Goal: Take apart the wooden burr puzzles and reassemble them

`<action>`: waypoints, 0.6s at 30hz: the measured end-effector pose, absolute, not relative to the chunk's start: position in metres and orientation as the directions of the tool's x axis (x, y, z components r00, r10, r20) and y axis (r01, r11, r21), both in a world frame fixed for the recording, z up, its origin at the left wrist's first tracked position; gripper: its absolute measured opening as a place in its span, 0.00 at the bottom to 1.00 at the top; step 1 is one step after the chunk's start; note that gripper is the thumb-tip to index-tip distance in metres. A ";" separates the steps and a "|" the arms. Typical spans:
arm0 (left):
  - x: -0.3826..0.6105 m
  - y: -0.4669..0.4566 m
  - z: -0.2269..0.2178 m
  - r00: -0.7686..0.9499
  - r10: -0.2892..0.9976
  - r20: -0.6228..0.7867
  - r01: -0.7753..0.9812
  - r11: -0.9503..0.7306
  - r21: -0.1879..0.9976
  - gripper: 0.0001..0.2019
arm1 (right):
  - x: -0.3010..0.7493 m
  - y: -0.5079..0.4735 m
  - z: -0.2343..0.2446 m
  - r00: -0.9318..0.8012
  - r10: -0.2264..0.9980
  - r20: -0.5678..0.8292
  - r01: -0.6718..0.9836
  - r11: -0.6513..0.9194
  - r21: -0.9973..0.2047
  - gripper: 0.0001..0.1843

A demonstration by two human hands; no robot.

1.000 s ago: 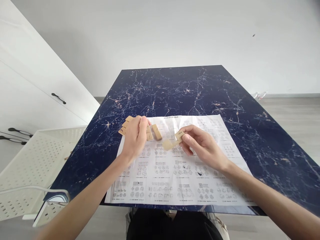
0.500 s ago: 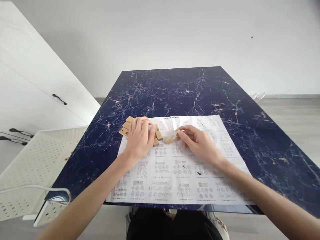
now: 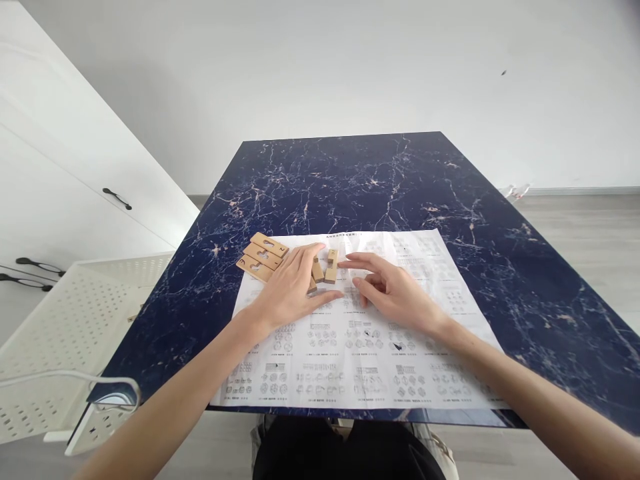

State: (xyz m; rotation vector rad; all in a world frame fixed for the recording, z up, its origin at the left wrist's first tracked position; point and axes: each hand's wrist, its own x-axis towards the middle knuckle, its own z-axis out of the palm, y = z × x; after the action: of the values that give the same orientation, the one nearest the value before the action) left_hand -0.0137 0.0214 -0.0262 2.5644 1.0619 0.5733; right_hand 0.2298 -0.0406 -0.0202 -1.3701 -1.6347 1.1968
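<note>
Over the sheet's left half, my left hand (image 3: 287, 283) is open, thumb stretched away from the fingers. Beneath and beside it lie notched wooden blocks, partly covered by its fingers, one of them a short block (image 3: 317, 269). To its right a notched wooden puzzle piece (image 3: 331, 275) lies lengthwise on the paper. My right hand (image 3: 395, 290) is open, its index finger reaching to the right side of that piece; whether it touches cannot be told. Left of my left hand, flat wooden pieces (image 3: 269, 245) with cut-out holes and marked numbers lie side by side.
A creased paper sheet (image 3: 345, 360) printed with small diagrams lies along the front of the dark blue marbled table (image 3: 330, 190). A white perforated basket (image 3: 100, 270) stands to the left, before a white cabinet (image 3: 75, 143) with black handles.
My right hand has let go of the small wooden piece, and two pieces between my hands now stand closer to the left group. My left thumb has spread, uncovering more of the flat pieces.
</note>
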 end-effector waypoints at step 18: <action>-0.015 0.024 -0.030 0.625 0.737 0.257 0.609 -0.667 0.430 0.33 | 0.228 -0.040 -0.019 -0.314 0.948 -0.054 0.330 0.056 -0.942 0.19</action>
State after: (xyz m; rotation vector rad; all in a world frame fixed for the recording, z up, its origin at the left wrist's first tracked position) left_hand -0.0146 0.0237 -0.0304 2.5491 1.0864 0.6019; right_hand 0.2285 -0.0401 -0.0189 -1.2869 -1.7131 1.2656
